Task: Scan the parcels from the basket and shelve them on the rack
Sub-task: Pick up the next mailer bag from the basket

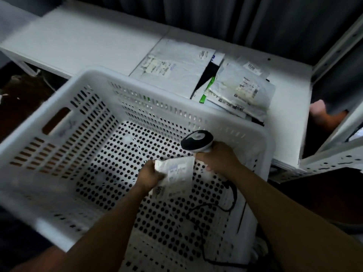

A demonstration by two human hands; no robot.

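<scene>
While parcel [174,180] is pinched in left hand [150,176] over basket [161,107] and scanner [197,140] gripped in right hand [217,157], label [177,170] is best held flat toward scanner head.

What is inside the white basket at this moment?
Inside the basket, the left hand holds one small white parcel, the right hand grips a scanner beside it, and a black cable trails over the perforated floor. The floor under parcel and forearms is hidden.
</scene>
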